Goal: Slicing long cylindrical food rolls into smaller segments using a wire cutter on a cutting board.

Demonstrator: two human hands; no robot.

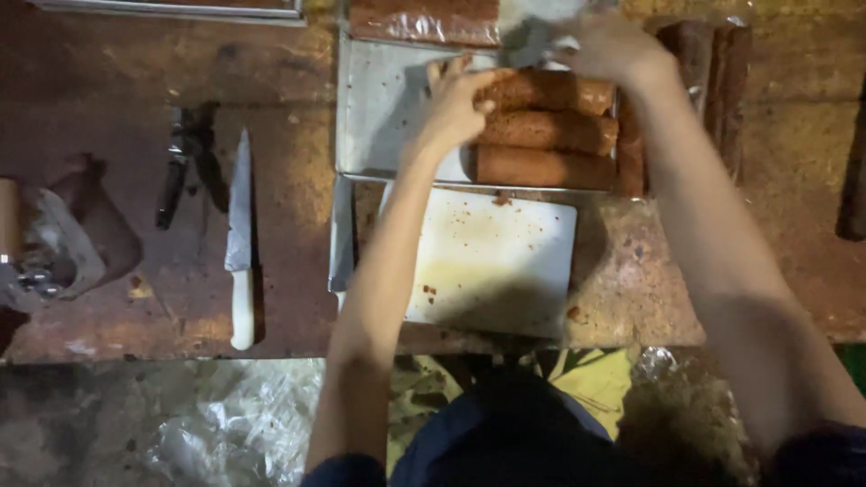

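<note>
On the metal tray [379, 108] at the far side of the worn wooden table [108, 81], three brown rolled logs are stacked side by side. The left hand [456, 104] is laid on the near-left end of the top log [550, 90], with the fingers pressed together and curved over it; a firm pinch cannot be confirmed. The right hand [609, 45] is held above the far end of the same log, beside crumpled clear wrapping [532, 36]; it is blurred, so the state of its fingers cannot be told. The middle log [546, 131] and the near log [541, 167] lie untouched beneath.

The step in hand is judged to be the taking up of the top log from the stack. A two-handed, level lift would be required, since the log appears soft and liable to break. A white cutting board [492, 266], smeared with crumbs, lies just in front of the tray. A white-handled knife [240, 243] lies well to the left, apart from both hands.
</note>
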